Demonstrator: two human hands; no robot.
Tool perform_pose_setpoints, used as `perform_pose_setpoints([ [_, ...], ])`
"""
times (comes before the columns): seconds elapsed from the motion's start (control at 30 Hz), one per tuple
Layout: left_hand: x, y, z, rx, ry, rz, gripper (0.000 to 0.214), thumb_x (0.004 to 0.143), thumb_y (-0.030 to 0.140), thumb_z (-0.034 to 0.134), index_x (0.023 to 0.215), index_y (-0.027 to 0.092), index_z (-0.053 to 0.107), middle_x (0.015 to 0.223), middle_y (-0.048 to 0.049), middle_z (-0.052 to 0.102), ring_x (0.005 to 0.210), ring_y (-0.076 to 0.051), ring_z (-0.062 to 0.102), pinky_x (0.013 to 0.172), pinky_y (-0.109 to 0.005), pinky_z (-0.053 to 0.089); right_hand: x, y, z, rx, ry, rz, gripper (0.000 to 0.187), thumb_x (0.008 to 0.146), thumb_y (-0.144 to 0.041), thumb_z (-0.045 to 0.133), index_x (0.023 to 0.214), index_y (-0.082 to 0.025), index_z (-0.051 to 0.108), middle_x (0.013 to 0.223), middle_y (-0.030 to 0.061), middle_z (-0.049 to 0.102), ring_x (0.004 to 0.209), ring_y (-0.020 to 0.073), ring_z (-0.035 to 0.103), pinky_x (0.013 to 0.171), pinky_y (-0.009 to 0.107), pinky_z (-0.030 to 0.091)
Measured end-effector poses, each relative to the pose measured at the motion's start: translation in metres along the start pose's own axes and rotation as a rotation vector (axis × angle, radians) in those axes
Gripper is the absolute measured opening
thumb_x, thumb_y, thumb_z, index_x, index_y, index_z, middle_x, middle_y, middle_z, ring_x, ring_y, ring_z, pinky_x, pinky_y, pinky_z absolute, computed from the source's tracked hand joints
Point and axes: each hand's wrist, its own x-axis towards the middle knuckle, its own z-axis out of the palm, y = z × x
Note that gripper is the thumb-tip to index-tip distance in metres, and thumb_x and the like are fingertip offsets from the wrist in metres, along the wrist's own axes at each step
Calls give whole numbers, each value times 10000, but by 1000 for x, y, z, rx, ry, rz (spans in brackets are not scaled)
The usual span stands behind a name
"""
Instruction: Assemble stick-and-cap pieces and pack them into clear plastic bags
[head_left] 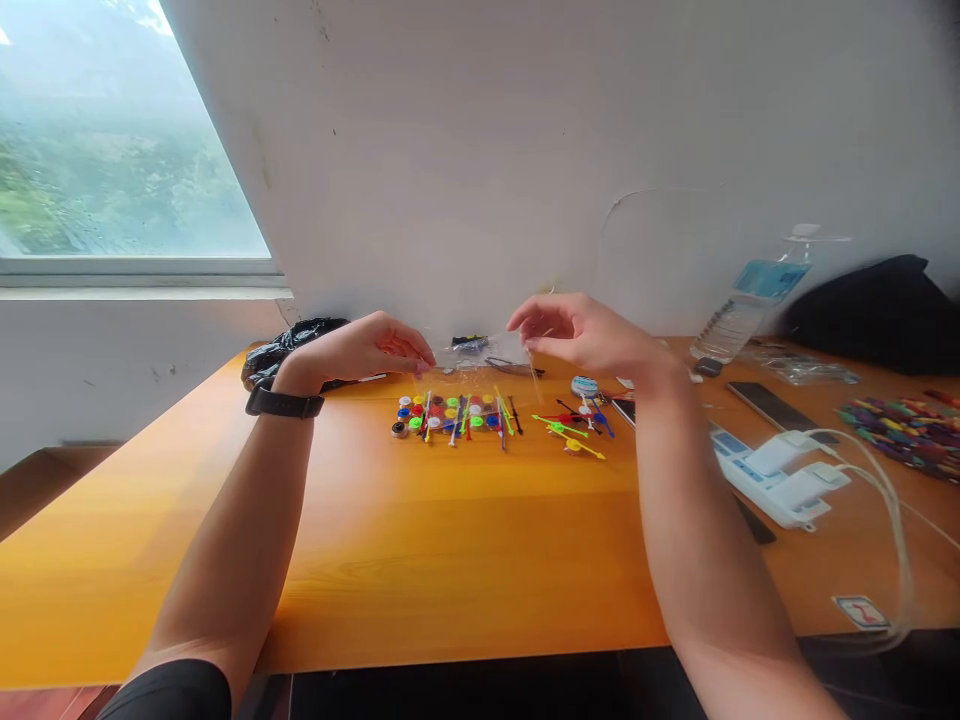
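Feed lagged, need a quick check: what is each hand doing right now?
Left hand: closed, pinching one edge of the clear plastic bag.
Right hand: closed, pinching the bag's other edge.

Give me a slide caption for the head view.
Left hand and right hand hold a clear bag above coloured discs and sticks on an orange table.

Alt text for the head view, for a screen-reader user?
The left hand and right hand pinch a clear plastic bag between them above an orange table, over a cluster of small coloured discs and sticks. A water bottle and a white power strip with plugs sit to the right.
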Motion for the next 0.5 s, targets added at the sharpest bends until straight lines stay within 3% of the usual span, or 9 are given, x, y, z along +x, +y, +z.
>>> perform_pose_setpoints([
  [0.17, -5, 6, -1, -96, 48, 4, 280, 905, 464, 713, 891, 202, 811, 834, -45, 777, 777, -179, 708, 728, -266, 561, 1, 3, 1, 18, 85, 15, 199, 931, -354, 702, 1107, -265, 725, 952, 61, 722, 952, 264, 691, 851, 415, 560],
  [0.33, -5, 11, -1, -3, 43, -28, 287, 959, 436, 646, 965, 196, 803, 937, -59, 794, 857, -181, 714, 796, -293, 563, 1, -2, 6, 104, 97, -18, 267, 923, -303, 732, 1186, -283, 686, 985, 43, 668, 890, 239, 712, 810, 407, 580],
  [0.5, 5, 8, 10, 101, 236, 48, 386, 955, 477, 659, 1235, 225, 742, 1220, -86, 763, 1062, -212, 712, 926, -344, 570, 2, -6, 13, 208, 70, -18, 338, 892, -280, 765, 1215, -289, 669, 1003, 42, 654, 889, 234, 709, 812, 412, 622],
])
